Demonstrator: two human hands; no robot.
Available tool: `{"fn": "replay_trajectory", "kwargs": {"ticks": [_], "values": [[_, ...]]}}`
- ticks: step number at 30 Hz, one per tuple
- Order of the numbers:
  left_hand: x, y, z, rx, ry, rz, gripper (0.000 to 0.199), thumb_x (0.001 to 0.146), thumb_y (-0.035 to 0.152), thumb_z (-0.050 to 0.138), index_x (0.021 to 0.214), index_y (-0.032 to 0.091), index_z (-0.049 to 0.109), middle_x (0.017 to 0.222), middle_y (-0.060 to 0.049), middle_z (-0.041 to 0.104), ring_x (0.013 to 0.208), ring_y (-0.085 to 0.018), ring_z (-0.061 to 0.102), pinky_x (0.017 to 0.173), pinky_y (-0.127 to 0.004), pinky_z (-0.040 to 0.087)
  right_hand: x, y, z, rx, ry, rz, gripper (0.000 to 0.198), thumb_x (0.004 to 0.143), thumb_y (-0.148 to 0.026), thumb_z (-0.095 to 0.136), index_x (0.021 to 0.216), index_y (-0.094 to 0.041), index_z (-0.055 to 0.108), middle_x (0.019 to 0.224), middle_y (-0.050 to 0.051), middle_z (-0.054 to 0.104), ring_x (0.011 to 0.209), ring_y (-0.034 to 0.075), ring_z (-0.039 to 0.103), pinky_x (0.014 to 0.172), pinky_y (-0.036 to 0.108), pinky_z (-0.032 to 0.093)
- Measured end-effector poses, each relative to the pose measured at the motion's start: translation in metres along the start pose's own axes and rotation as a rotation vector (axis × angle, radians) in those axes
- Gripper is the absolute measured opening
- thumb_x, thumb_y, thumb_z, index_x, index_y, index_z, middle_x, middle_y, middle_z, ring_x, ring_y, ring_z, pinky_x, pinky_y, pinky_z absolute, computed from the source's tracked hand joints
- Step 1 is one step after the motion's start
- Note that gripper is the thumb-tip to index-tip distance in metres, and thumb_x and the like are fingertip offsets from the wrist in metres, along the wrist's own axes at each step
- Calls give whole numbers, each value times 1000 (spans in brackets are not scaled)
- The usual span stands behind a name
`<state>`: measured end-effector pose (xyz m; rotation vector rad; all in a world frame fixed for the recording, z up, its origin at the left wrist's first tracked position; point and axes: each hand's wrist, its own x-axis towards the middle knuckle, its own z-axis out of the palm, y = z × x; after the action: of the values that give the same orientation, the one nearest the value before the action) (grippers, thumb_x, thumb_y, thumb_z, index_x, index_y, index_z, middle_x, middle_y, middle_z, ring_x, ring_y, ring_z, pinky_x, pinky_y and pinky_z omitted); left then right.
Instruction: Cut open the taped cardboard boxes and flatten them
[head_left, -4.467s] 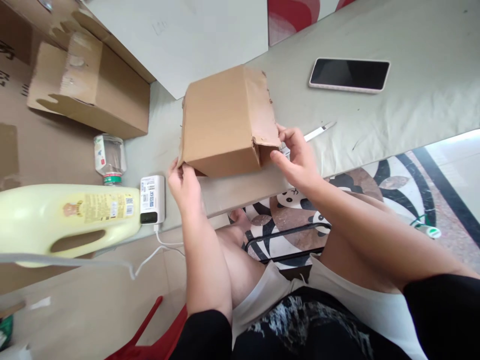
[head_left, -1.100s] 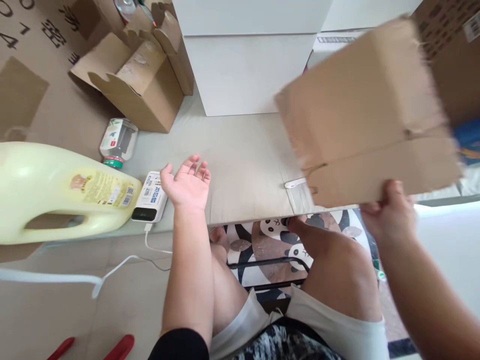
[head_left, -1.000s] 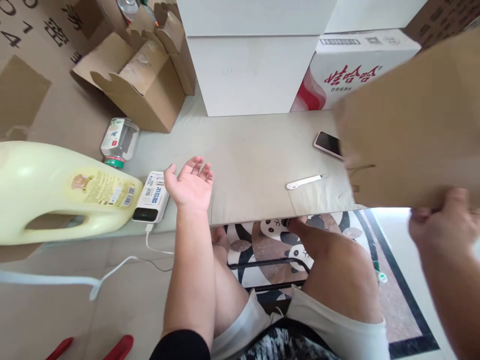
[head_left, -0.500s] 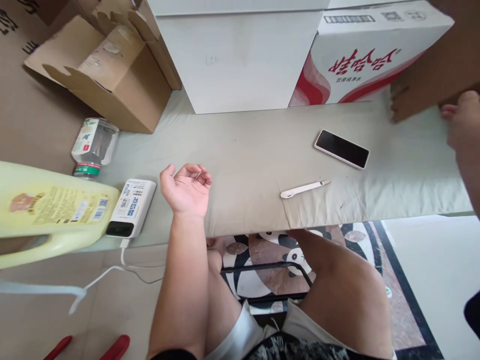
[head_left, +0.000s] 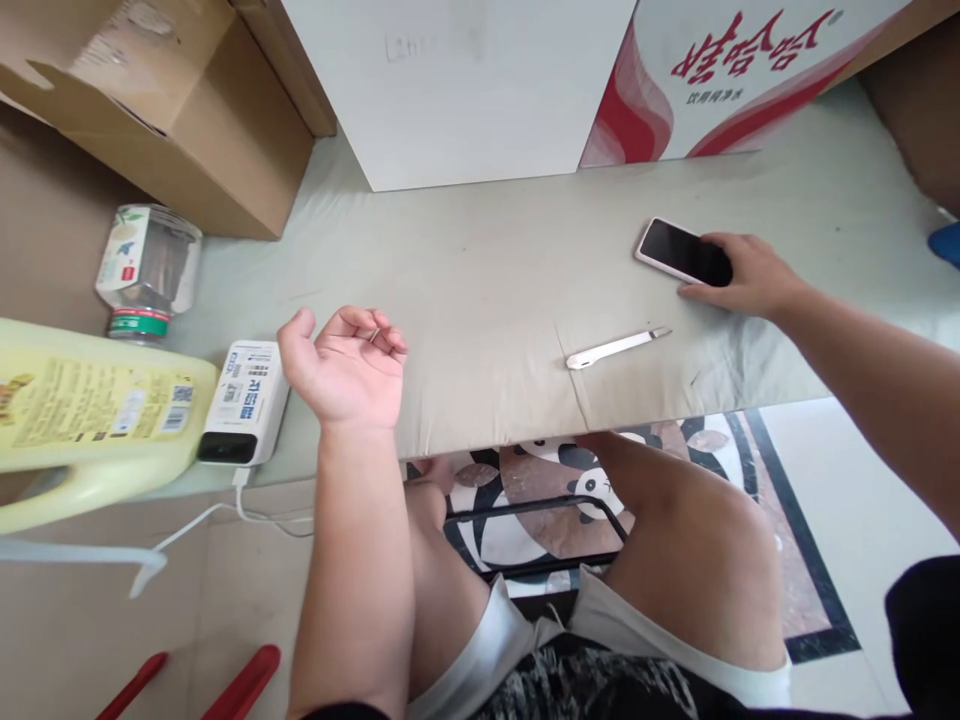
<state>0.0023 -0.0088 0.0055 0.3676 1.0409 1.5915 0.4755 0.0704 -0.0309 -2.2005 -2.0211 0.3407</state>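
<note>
My right hand grips the right end of a smartphone in a pale case. Its thumb lies along the near edge and its fingers reach round the far side; the phone lies on the cloth-covered table. In front of it rests a slim white craft knife with a small metal tip. My left hand is palm up at the table's front edge, fingers loosely curled and apart, holding nothing. Just left of it is a white power bank with a cable plugged in.
A yellow jug and a clear bottle stand or lie at the left. Behind are a cardboard box, a white box and a red-and-white carton. Below the front edge are my legs and a patterned mat.
My right hand has left the brown cardboard at the far right and moved left onto the smartphone. The view has tilted down a little. My left hand keeps its open pose.
</note>
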Motion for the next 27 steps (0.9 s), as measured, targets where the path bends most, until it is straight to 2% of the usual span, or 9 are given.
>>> {"fn": "replay_trajectory", "kwargs": {"ticks": [3,7,14,18,22,24,26,27], "values": [[-3,3,-6,-11,20,12,37,74,53,56,58,21,51,66,-5,58,53,-13,53,50,-29,45,9,-8,-4,-32,-43,16,90,75,-49,75,152,-15,46,151,19,52,138,40,49,117,53,38],[-4,4,-6,-7,22,17,40,79,55,51,57,22,49,66,-5,58,54,-14,53,50,-30,45,15,-12,-8,-30,-63,1,90,76,-48,80,153,-17,46,150,18,54,135,35,52,114,47,39],[0,4,1,27,1,24,43,82,58,50,58,22,49,68,-6,56,55,-14,52,51,-30,44,17,-16,-6,-13,-82,-18,91,77,-35,85,155,-20,41,155,19,49,138,31,48,118,47,31],[0,4,1,14,17,21,43,82,58,50,58,22,49,69,-7,57,55,-15,51,51,-31,43,15,-21,-5,-13,-73,-8,85,81,-39,82,154,-19,44,153,20,50,140,33,47,118,49,31],[0,5,0,-2,15,19,44,84,58,48,58,22,50,69,-7,57,54,-14,50,51,-30,44,2,-40,-12,35,-39,59,92,79,-38,83,158,-20,38,159,18,43,147,39,36,120,56,26],[-1,5,0,-9,12,18,45,84,58,48,58,22,50,68,-6,57,54,-14,49,51,-30,44,-17,-58,-19,109,64,40,80,79,-28,82,151,-16,48,155,19,48,143,35,43,119,51,30],[-2,6,2,-20,15,9,46,85,58,47,57,22,50,68,-6,55,53,-14,49,50,-29,43,-45,-77,-28,237,238,9,49,86,-17,73,134,-14,63,139,18,59,125,26,58,111,41,42],[-3,7,3,-28,17,1,46,87,57,45,57,21,50,67,-6,55,53,-14,49,50,-29,43,-62,-85,-31,326,306,31,37,89,-16,67,126,-17,68,131,15,63,118,22,61,107,37,45]]}}
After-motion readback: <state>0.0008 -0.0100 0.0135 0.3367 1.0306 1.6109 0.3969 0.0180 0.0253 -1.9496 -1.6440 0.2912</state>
